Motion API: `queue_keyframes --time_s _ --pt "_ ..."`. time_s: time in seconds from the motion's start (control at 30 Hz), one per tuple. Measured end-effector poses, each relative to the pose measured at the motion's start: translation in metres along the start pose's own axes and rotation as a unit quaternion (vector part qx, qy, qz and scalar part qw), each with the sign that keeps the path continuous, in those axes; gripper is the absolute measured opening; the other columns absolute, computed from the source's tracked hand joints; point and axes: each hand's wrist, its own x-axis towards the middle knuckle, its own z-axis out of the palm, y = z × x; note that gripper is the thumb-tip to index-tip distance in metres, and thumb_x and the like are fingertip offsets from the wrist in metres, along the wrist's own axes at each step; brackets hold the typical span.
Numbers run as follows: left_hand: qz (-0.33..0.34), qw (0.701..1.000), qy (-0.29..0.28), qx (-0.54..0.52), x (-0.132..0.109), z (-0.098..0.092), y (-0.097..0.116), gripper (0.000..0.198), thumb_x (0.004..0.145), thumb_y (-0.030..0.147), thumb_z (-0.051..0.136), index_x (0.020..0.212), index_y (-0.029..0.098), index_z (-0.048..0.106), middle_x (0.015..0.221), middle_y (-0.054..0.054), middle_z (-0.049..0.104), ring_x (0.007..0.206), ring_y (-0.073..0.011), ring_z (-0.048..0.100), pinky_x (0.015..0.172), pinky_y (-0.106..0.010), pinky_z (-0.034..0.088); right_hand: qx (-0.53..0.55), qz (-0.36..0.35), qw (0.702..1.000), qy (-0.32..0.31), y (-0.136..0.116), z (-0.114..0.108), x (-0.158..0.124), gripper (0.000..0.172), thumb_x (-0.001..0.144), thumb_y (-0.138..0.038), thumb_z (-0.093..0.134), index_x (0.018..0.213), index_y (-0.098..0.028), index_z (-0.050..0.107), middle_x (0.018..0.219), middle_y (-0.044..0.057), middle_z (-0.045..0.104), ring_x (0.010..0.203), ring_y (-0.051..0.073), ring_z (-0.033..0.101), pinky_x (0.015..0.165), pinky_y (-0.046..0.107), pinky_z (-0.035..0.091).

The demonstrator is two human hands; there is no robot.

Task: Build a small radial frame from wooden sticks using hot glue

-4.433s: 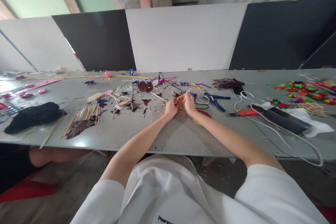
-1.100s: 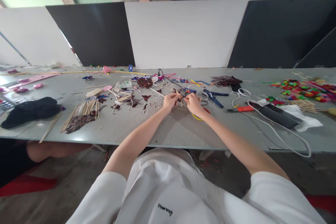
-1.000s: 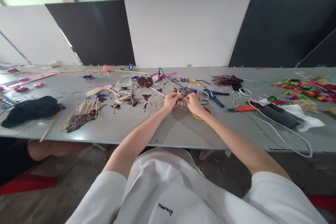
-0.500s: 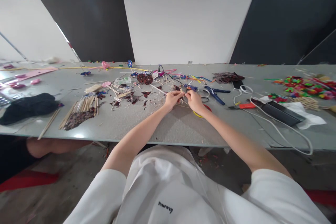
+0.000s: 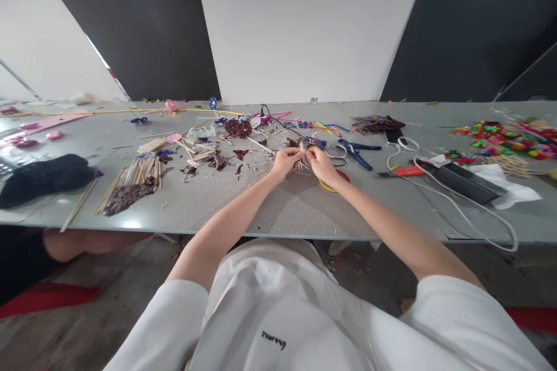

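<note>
My left hand (image 5: 285, 162) and my right hand (image 5: 321, 163) meet over the middle of the grey table (image 5: 287, 214). Both pinch a small bundle of thin wooden sticks (image 5: 301, 157) with dark red bits on it, fingertips almost touching. The piece is too small to make out in detail. Under my right wrist lie a red and a yellow ring (image 5: 334, 181). Dark red fabric scraps (image 5: 226, 163) and stick splinters are scattered just left of my hands.
A pile of wooden sticks on patterned cloth (image 5: 130, 185) and a black cloth (image 5: 43, 177) lie at the left. Blue scissors (image 5: 354, 152), a white cable (image 5: 461, 214), a black case (image 5: 467, 185) and colourful beads (image 5: 505, 142) lie at the right. A person's knee (image 5: 82, 243) shows under the table.
My hands stayed together on the stick piece, shifting slightly away from me and closing fingertip to fingertip. The camera tilted down a little.
</note>
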Motion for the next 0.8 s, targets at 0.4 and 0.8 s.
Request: queue_keyframes --time_s 0.4,0.8 --pt "0.015 0.996 0.059 0.065 0.005 -0.004 -0.005 0.041 0.086 0.056 0.075 0.089 0.015 0.073 0.07 0.001 0.063 0.047 -0.0065 0.044 0.046 -0.022 0.035 0.006 -0.002 1.0 -0.024 -0.01 -0.005 -0.004 0.029 0.103 -0.045 0.047 0.085 -0.024 0.056 0.075 0.003 0.066 0.07 0.022 0.058 0.069 0.033 0.042" --pt "0.055 0.981 0.051 0.177 0.013 -0.014 -0.009 0.018 0.084 0.033 0.078 0.085 0.015 0.081 0.082 -0.005 0.079 0.073 -0.0167 0.067 0.067 -0.024 0.049 0.005 -0.024 1.0 0.006 -0.011 -0.007 -0.003 0.023 0.099 -0.043 0.059 0.107 -0.023 0.064 0.099 0.01 0.077 0.091 0.027 0.07 0.086 0.04 0.052"
